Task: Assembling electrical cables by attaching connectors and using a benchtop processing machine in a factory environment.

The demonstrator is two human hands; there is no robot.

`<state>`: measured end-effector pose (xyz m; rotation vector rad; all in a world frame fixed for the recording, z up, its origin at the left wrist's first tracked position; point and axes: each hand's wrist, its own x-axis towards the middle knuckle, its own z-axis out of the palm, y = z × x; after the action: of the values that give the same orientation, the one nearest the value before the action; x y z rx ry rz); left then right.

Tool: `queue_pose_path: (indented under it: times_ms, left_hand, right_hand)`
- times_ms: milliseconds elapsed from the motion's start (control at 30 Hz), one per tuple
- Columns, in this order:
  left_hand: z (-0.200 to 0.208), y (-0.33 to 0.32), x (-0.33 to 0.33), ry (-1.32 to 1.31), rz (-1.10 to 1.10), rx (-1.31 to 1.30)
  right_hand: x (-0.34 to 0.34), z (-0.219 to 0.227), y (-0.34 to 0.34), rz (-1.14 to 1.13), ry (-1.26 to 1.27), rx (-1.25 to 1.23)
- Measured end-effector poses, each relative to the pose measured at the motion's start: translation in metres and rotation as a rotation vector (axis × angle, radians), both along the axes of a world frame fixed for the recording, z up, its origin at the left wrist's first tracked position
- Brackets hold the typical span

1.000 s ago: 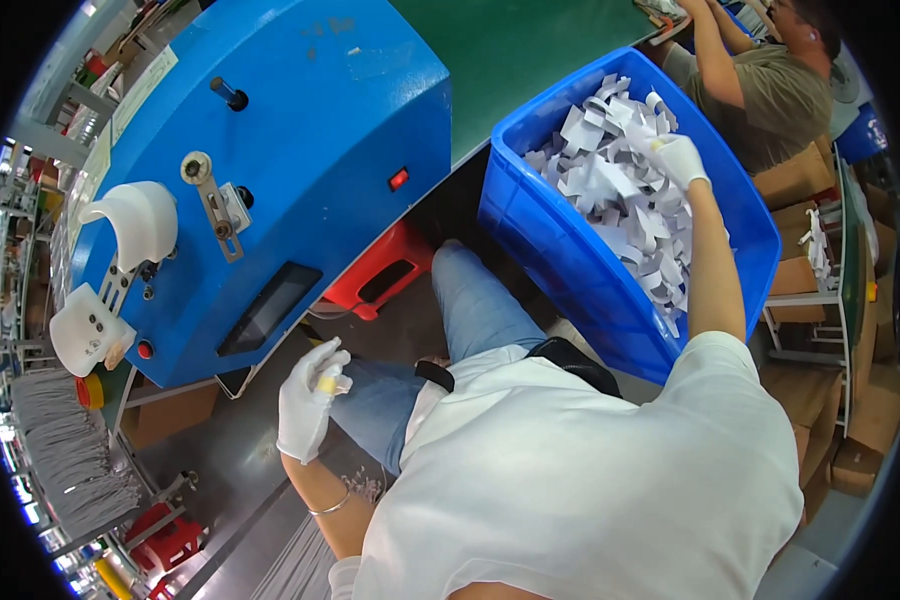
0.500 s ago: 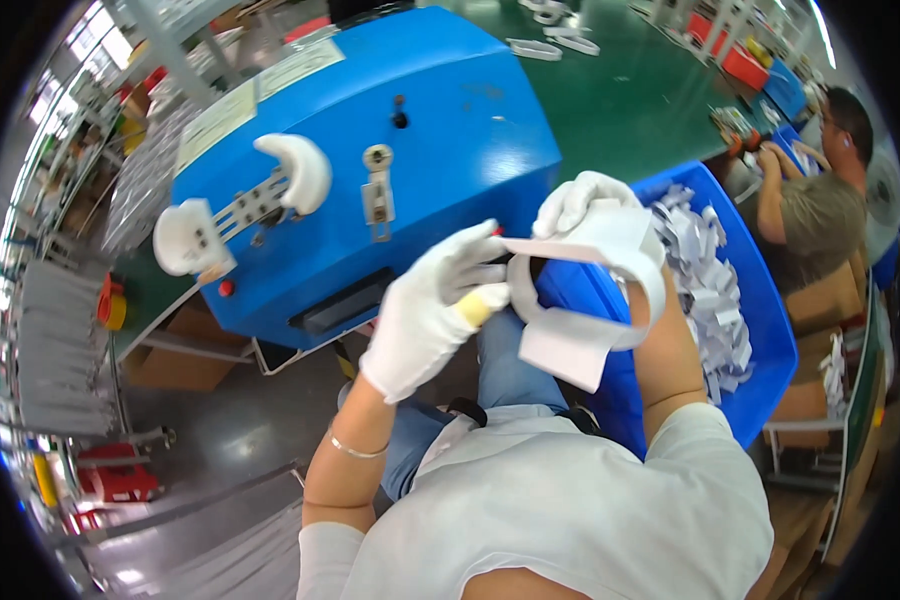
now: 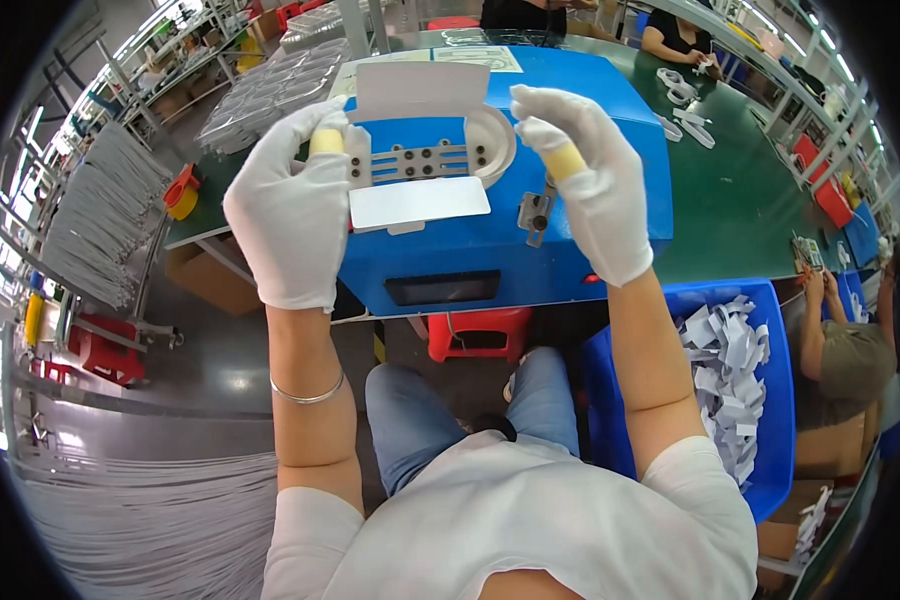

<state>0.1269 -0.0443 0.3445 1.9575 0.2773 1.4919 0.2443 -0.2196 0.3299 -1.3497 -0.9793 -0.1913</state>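
A white band (image 3: 492, 135) with two flat rectangular flaps sits around the metal-slotted holder (image 3: 425, 162) on top of a blue machine (image 3: 610, 115). One flap stands up behind the holder, and the other juts out in front. At the band's left end my left hand (image 3: 292, 205), in a white glove with yellow tape on the thumb, is closed with thumb and fingertips against it; the grip is partly hidden. My right hand (image 3: 598, 180), gloved and taped the same way, is beside the rounded right end. Its thumb and fingers are apart, with nothing visible between them.
To my right a blue bin (image 3: 782, 400) contains many white pieces. A metal bracket (image 3: 536, 212) projects from the machine near my right wrist. White bands (image 3: 692, 122) lie on the green table (image 3: 720, 200); a red stool (image 3: 480, 333) stands beneath. Other people work nearby.
The white band has gone from my hands above the bin's edge to the holder on the machine. Both hands have moved forward, and the view has turned right-to-left across the machine.
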Motion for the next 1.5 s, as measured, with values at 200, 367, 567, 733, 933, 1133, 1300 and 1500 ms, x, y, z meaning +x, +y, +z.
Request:
queue_pose_path:
  times_ms: [200, 367, 567, 733, 933, 1133, 1300, 1500]
  left_hand:
    - [-0.017, 0.01, -0.001, -0.002, -0.157, -0.311]
    - [-0.032, 0.005, -0.001, -0.056, -0.218, -0.383]
    - [-0.084, -0.018, -0.016, 0.177, -0.59, -0.758]
    - [-0.084, -0.012, -0.006, 0.11, -0.762, -0.911]
    - [-0.077, -0.001, -0.039, 0.399, -0.522, -0.829]
    - [-0.084, 0.092, -0.21, -0.09, 1.027, -0.014]
    - [-0.053, 0.124, -0.328, -0.368, 1.513, 0.079]
    - [-0.036, 0.167, -0.383, 0.014, 1.647, -0.102]
  right_hand:
    - [0.002, 0.007, 0.015, 0.11, 0.135, -0.102]
    - [0.017, 0.008, 0.01, 0.193, 0.191, -0.208]
    - [0.012, 0.026, 0.025, 0.201, 0.113, -0.173]
    - [0.006, 0.038, 0.049, 0.09, -0.051, -0.328]
    - [0.004, 0.017, 0.039, -0.25, -0.372, -0.333]
    - [-0.013, 0.002, -0.001, -0.149, -0.327, -0.115]
    - [-0.026, 0.002, -0.015, -0.031, -0.336, -0.136]
    - [-0.054, -0.007, 0.003, 0.04, -0.408, -0.086]
